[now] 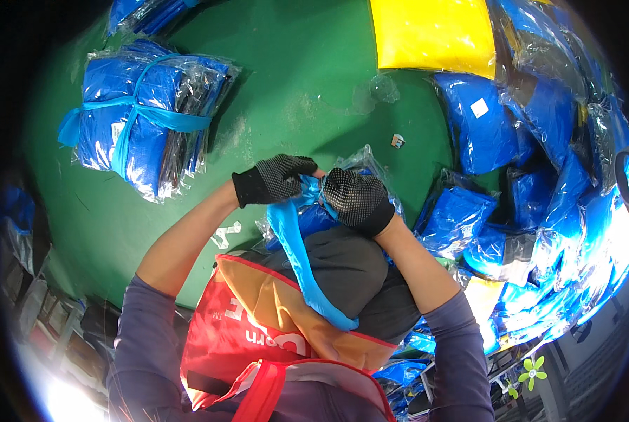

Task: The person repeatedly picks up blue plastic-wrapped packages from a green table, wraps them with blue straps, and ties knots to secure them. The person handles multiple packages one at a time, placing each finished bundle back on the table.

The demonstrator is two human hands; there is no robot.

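My left hand and my right hand, both in black dotted gloves, are closed close together on a light blue fabric strip. Between them the strip bunches up in what looks like a knot. One long tail hangs down over my dark-clad knee. Beneath my hands lies a stack of blue items in clear plastic bags, mostly hidden by my hands and knee. To the left is another bundle of blue bagged items, tied crosswise with the same kind of light blue strip.
A green table spreads under everything. Many loose blue bagged packages pile up along the right side, with a yellow package at the far right. A white scrap and a small label lie on the table. I wear a red apron.
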